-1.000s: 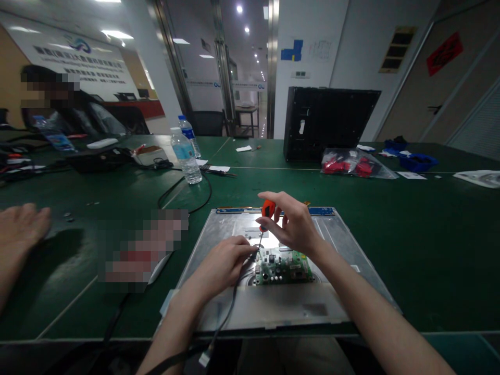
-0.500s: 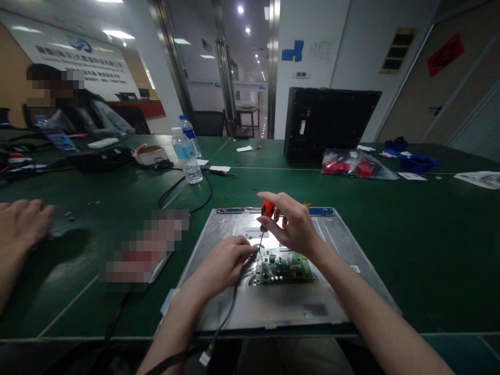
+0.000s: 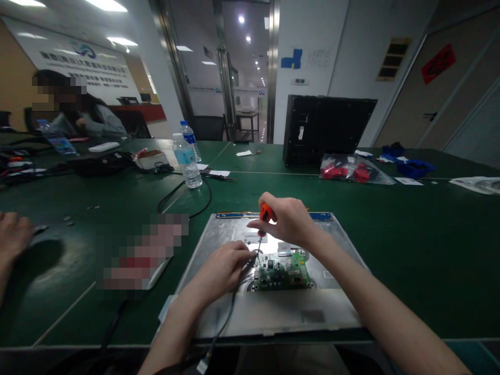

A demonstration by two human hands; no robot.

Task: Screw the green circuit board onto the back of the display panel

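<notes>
My right hand (image 3: 291,221) is closed around the red and black handle of a screwdriver (image 3: 265,212). Its thin shaft points down to the upper left corner of a green circuit board (image 3: 284,268). My left hand (image 3: 226,263) lies beside that corner, with fingertips pinched together at the screwdriver's tip; whatever they grip is too small to make out. Under both hands is a flat silver display panel (image 3: 332,315), with a blue strip along its far edge. A dark cable (image 3: 226,324) runs from beneath my left hand to a white plug (image 3: 203,364) at the near edge.
Another person's hand (image 3: 14,234) rests at the left edge near small loose parts. A blurred-out object (image 3: 146,260) lies left of the panel. Water bottles (image 3: 187,164), a black monitor housing (image 3: 328,130) and a bag of red parts (image 3: 351,169) stand farther back.
My right hand's fingers have shifted on the screwdriver handle, with the index finger now curled over its top. The other person's hand has moved left and down.
</notes>
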